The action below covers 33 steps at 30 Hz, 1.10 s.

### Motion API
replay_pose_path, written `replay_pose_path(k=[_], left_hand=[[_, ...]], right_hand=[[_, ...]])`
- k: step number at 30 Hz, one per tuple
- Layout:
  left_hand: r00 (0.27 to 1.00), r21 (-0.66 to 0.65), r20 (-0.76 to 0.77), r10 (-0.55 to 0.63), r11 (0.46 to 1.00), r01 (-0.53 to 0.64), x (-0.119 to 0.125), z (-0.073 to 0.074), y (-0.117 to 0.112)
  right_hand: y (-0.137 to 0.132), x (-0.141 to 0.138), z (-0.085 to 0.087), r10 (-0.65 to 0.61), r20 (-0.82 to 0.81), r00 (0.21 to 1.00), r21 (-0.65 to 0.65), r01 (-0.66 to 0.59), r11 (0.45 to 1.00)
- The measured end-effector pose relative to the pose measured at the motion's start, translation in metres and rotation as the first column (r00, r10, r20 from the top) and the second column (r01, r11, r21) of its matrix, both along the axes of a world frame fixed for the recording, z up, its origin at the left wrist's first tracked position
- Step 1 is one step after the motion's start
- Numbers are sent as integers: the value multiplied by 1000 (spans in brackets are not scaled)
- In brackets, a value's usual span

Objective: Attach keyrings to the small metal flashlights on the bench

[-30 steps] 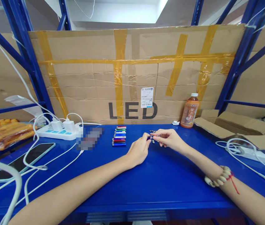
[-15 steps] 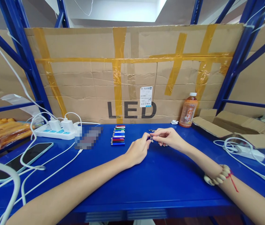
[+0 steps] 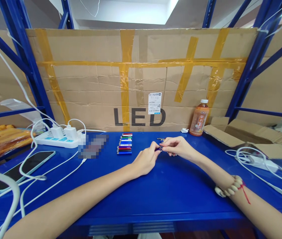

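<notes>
My left hand point(image 3: 145, 160) is closed, thumb and forefinger pinched together at their tips. Facing it, my right hand point(image 3: 178, 146) pinches as well, and the fingertips of both meet over a small shiny metal piece point(image 3: 160, 148). Its kind is too small to make out, and the fingers cover most of it. Just behind the right fingers lie several small metal parts point(image 3: 159, 139), partly hidden by that hand. Left of my hands, slim metallic-coloured tubes point(image 3: 124, 144) in blue, red, green and silver lie in a neat stacked row.
A blue tabletop point(image 3: 155, 196) carries everything. At left are a white power strip point(image 3: 56, 142), cables and a phone point(image 3: 18, 171). On the right stand a drink bottle point(image 3: 199, 119), an open cardboard box point(image 3: 245, 132) and a coiled white cable point(image 3: 262, 162). Taped cardboard point(image 3: 93, 93) walls the back.
Both hands stay nearly in place, fingertips still together. The piece between them has shifted slightly. The whole view has moved a little.
</notes>
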<state>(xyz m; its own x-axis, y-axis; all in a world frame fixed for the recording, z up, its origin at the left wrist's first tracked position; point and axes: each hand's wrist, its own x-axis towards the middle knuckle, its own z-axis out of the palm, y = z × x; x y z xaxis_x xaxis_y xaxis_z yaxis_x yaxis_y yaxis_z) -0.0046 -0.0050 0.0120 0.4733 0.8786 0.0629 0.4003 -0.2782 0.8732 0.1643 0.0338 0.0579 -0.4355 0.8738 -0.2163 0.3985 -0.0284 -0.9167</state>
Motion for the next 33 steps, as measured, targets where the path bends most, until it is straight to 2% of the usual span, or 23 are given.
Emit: replay_pose_path(k=[9, 22, 33], left_hand=[[995, 2, 45, -92, 996, 92, -1, -5, 0], [992, -14, 8, -122, 992, 122, -2, -4, 0], [999, 14, 48, 23, 1000, -24, 0, -5, 1]], right_hand=[[1, 9, -12, 51, -72, 996, -7, -52, 999], [0, 7, -12, 79, -53, 995, 19, -78, 997], [-5, -7, -6, -68, 134, 989, -19, 71, 997]])
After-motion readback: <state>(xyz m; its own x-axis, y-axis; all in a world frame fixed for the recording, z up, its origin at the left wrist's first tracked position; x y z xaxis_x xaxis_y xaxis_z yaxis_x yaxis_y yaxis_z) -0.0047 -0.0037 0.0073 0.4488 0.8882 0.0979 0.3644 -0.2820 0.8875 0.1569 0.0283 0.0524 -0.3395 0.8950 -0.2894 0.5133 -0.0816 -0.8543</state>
